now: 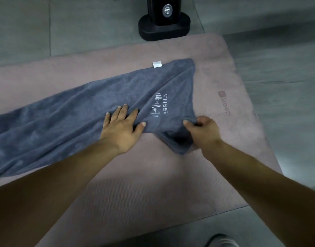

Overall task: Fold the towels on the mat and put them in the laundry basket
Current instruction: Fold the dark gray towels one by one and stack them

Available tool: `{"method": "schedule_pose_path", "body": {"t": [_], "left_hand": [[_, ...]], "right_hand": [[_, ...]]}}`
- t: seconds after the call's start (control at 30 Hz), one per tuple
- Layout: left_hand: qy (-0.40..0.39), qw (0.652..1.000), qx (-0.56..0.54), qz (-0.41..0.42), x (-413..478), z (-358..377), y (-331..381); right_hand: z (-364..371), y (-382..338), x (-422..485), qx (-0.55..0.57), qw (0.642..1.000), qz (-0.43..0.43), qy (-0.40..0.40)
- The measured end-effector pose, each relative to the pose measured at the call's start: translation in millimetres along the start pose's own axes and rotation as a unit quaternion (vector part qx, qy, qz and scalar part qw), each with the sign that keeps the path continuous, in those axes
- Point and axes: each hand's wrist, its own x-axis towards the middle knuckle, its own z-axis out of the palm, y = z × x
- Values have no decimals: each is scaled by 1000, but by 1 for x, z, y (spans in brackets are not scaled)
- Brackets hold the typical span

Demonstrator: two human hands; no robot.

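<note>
A grey shoe tip [220, 240] shows nearest, at the bottom edge. Ahead lies the pink mat [153, 193], with the grey towel [64, 122] stretched across it and running out of view on the left. The left hand [121, 129] presses flat on the towel, fingers spread. Just beside it, the right hand [201, 131] pinches a fold of the towel's near edge between thumb and curled fingers. A white label [156, 64] sticks out from the towel's far edge. Beyond the mat, a black stand base [163, 27] sits on the grey floor [277, 59].
</note>
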Motion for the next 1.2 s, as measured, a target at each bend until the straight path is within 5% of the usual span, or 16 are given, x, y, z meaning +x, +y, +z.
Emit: {"method": "schedule_pose_path", "body": {"t": [0.1,0.2,0.27,0.37,0.5,0.7,0.97,1.1,1.2], "left_hand": [[-11,1000,-7,3,-1,-2,-2],[-14,1000,-16,-4,-1,-4,1],[-13,999,-34,-17,0,-7,5],[-24,999,-32,-21,2,-12,8],[-54,998,6,-22,5,-7,5],[-34,999,32,-22,7,14,8],[63,997,-34,3,3,25,6],[181,973,-57,130,-37,23,-4],[166,962,-39,211,-83,29,-24]], "right_hand": [[-16,3,-7,231,971,61,-15],[-18,8,-16,295,948,120,-3],[-22,9,-15,223,966,132,16],[-48,16,-1,-80,996,45,1],[-84,25,15,-344,939,-20,5],[-83,37,4,-184,982,11,-30],[-84,67,-1,-358,930,-66,53],[-79,60,-25,-359,873,-319,85],[-49,57,-53,-310,827,-450,-137]]}}
